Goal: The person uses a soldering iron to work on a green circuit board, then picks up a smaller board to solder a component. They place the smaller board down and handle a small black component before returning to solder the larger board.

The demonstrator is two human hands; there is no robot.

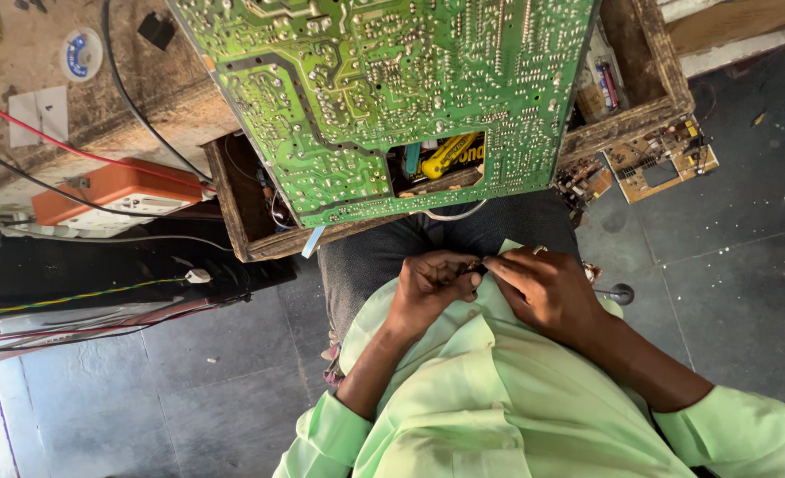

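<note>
My left hand (429, 285) and my right hand (543, 288) meet over my lap, fingertips pinched together on a small dark part (475, 264) too tiny to make out. A ring shows on my right hand. Just beyond the hands, a large green circuit board (383, 88) lies solder side up across an open wooden drawer (233, 217). Through a cut-out in the board I see a yellow-handled tool (445, 156) inside the drawer. I wear a light green shirt and dark trousers.
An orange and white meter (118, 195) sits at the left with red and black leads. A solder reel (82, 53) lies on the bench top. Smaller brown circuit boards (662, 164) rest right of the drawer. Dark floor tiles surround my legs.
</note>
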